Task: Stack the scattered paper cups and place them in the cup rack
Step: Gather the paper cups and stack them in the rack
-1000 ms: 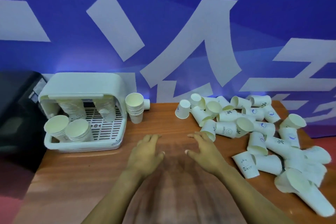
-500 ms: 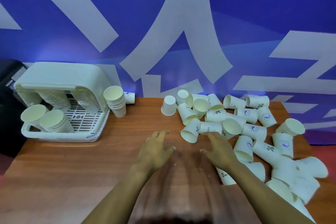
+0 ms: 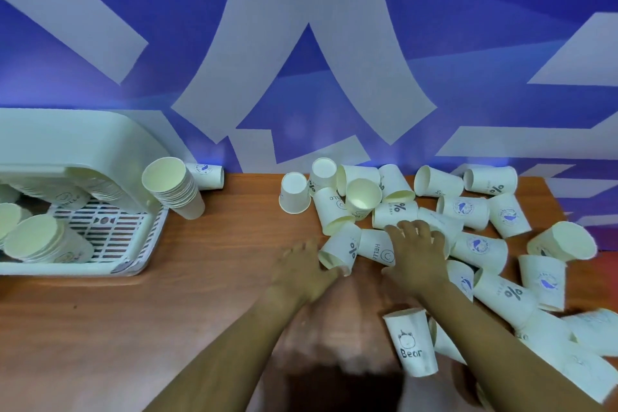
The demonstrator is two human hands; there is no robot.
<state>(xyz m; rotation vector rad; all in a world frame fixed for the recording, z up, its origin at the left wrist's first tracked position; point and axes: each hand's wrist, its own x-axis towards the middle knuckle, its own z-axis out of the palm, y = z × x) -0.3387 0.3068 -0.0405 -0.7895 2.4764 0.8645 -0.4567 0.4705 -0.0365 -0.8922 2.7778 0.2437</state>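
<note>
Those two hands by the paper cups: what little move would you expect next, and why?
Probably the left hand closes round the tipped percent-sign cup its fingers already reach, while the right hand takes the HELLO cup under it. Both lie nearest in the scattered pile, and nesting them would start a stack for the cup rack.

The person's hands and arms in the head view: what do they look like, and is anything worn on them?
Both forearms are bare from the bottom edge of the picture to the hands; no sleeve shows. The left hand and the right hand wear no gloves. No watch, bracelet or ring can be seen on the wrists or fingers. The picture is somewhat blurred, so very small items could be missed.
</note>
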